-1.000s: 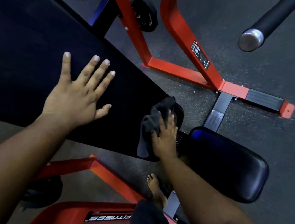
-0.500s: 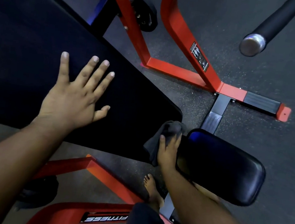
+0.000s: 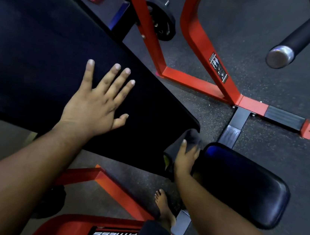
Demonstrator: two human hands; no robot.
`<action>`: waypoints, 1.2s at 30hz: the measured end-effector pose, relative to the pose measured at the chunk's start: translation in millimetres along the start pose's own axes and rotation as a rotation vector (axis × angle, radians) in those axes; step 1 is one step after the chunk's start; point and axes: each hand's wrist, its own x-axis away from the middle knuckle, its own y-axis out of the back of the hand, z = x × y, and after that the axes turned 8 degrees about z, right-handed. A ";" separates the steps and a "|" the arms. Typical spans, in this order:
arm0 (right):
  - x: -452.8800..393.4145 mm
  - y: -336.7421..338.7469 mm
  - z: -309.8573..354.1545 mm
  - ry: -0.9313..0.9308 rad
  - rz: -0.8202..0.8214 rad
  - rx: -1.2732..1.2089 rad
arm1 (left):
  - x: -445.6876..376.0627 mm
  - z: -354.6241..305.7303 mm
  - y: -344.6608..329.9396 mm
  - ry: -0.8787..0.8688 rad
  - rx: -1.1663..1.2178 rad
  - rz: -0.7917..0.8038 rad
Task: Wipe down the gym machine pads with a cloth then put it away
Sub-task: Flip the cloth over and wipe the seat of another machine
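Note:
A long black back pad [image 3: 40, 60] slopes across the left of the view. My left hand [image 3: 97, 100] lies flat on it with the fingers spread. A smaller black seat pad [image 3: 243, 185] sits at the lower right. In the gap between the two pads my right hand [image 3: 185, 159] presses a dark grey cloth [image 3: 181, 144] against the lower end of the back pad. The right hand's fingers lie fairly straight over the cloth. Part of the cloth hangs below the hand.
The red steel frame [image 3: 205, 65] of the machine runs behind and below the pads. A black weight plate [image 3: 162, 22] hangs on the frame. A padded bar with a metal cap [image 3: 283, 55] juts in at the top right. My bare foot [image 3: 164, 206] stands on the rubber floor.
My right hand has slid the cloth off the back pad's lower corner into the gap beside the seat pad. The left hand has stayed flat on the back pad.

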 end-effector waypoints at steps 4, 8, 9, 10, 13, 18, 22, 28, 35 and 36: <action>-21.7 4.4 41.8 0.122 -0.105 0.056 | -0.8 -0.2 -2.1 -0.008 0.003 0.001; 12.4 -7.5 -4.8 0.089 -0.060 0.074 | -1.0 -1.0 -3.3 0.004 0.011 -0.010; 27.4 -15.3 -21.7 0.064 -0.033 0.082 | -1.1 -0.9 -3.5 -0.001 0.011 -0.013; 41.6 -24.2 -35.1 0.028 -0.021 0.075 | -1.1 -0.7 -4.2 -0.005 0.015 -0.013; 79.4 -50.0 -32.4 -0.060 -0.094 0.045 | -0.4 -1.6 -5.6 -0.001 0.015 -0.012; 126.8 -83.8 33.9 0.478 -0.014 0.249 | 0.2 -1.3 -11.0 -0.027 0.129 -0.096; 99.5 -53.9 43.3 0.800 0.173 0.587 | 20.7 10.2 -7.8 0.039 0.337 -0.229; 135.2 -89.9 135.3 1.324 0.334 0.770 | 114.7 45.5 -46.5 0.501 0.393 -0.223; 188.0 -150.5 303.4 1.570 0.253 0.937 | 157.2 81.6 -59.0 0.814 0.591 -0.179; 191.3 -149.8 302.0 1.596 0.243 0.942 | 157.2 81.6 -56.3 0.819 0.623 -0.171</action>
